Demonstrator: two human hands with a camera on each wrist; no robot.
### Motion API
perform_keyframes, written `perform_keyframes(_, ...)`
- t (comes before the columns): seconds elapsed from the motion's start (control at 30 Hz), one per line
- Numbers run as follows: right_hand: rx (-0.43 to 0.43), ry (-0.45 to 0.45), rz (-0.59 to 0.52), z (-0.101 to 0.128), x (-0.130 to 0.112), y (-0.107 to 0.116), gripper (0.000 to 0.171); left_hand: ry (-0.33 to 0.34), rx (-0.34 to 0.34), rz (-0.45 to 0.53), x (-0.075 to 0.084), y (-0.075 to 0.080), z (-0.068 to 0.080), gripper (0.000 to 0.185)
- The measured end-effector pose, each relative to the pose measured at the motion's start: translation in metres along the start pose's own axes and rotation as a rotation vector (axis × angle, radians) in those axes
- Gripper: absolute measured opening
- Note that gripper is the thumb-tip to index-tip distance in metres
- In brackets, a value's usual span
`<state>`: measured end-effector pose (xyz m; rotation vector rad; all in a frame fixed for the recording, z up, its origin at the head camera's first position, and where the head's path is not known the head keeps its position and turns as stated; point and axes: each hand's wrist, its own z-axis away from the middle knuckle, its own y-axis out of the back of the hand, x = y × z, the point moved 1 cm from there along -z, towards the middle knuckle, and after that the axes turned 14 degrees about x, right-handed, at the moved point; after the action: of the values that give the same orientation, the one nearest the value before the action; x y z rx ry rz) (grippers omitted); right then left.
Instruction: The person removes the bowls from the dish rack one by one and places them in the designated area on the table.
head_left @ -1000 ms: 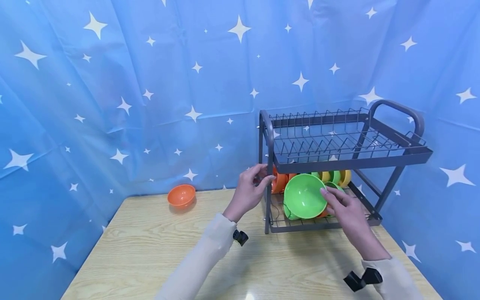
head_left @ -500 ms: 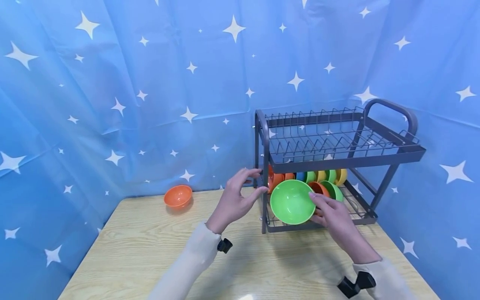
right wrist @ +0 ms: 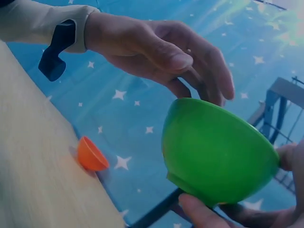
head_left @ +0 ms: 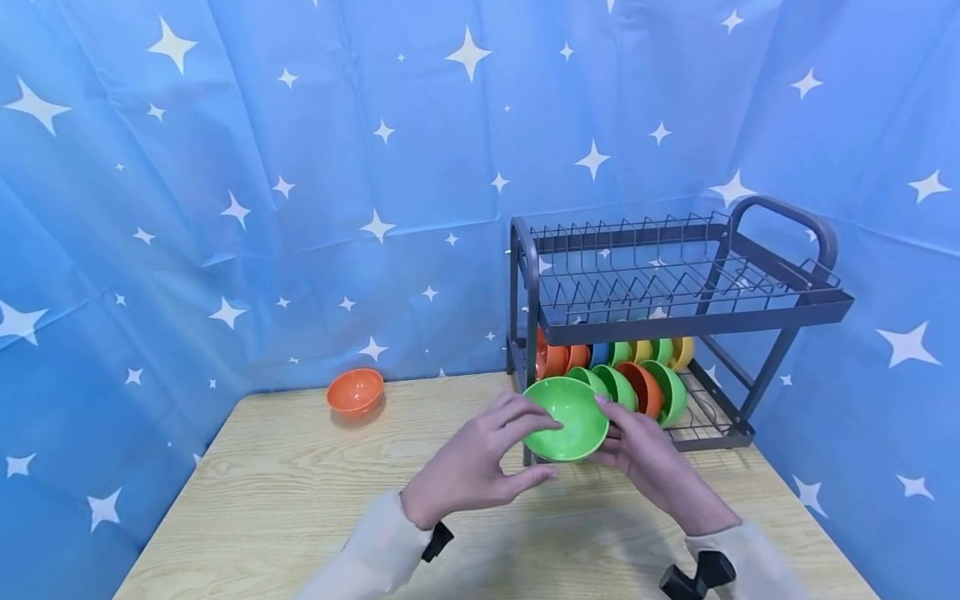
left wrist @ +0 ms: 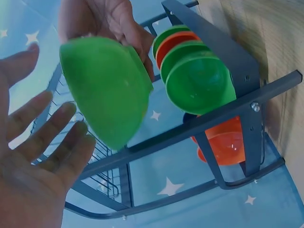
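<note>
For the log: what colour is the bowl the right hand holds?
Bright green bowl, clearest in the head view.

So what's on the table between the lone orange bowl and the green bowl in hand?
Only bare wooden tabletop between the orange bowl and the held green bowl, apart from the left hand; head view shows it.

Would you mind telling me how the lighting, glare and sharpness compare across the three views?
Head view: evenly lit and sharp, with a glare patch on the table near the bottom edge and wide-angle bending of the rack. Left wrist view: dim and bluish, the left hand close and soft. Right wrist view: also dim, the table blurred, bright flare top right, the green bowl fairly sharp.
</note>
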<state>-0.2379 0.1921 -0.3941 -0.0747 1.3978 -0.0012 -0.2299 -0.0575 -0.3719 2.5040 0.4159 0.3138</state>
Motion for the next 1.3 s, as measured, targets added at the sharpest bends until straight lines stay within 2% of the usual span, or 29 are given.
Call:
perform_keyframes(0.13, -0.06, -0.015, -0.022, 0.0, 0.004, -0.005, 0.077, -0.057, -0.056, -0.007, 0.008, 0.002, 0.005, 0.043)
perform_keyframes(0.33, -0.107, -0.047, -0.058, -0.001, 0.009, -0.012, 0.079, -0.065, -0.107, -0.04, 0.013, 0.004, 0.011, 0.033)
perform_keyframes(0.53, -0.152, -0.042, -0.055, -0.001, 0.012, -0.017, 0.08, -0.102, -0.091, -0.124, 0.015, 0.006, 0.015, 0.019)
perform_keyframes(0.8, -0.157, -0.06, -0.057, -0.002, 0.014, -0.021, 0.078, -0.136, -0.049, -0.144, 0.014, 0.01, 0.018, 0.013)
perform_keyframes(1.1, -0.103, 0.023, 0.072, -0.003, 0.011, -0.024, 0.078, -0.193, 0.0, -0.16, 0.008, 0.015, 0.019, 0.012)
perform_keyframes(1.2, -0.06, 0.078, 0.155, -0.003, 0.01, -0.026, 0.076, -0.184, 0.007, -0.162, 0.007, 0.018, 0.02, 0.013)
perform_keyframes(1.3, -0.013, 0.149, 0.237, -0.003, 0.01, -0.028, 0.07, -0.14, 0.002, -0.15, 0.005, 0.022, 0.021, 0.015)
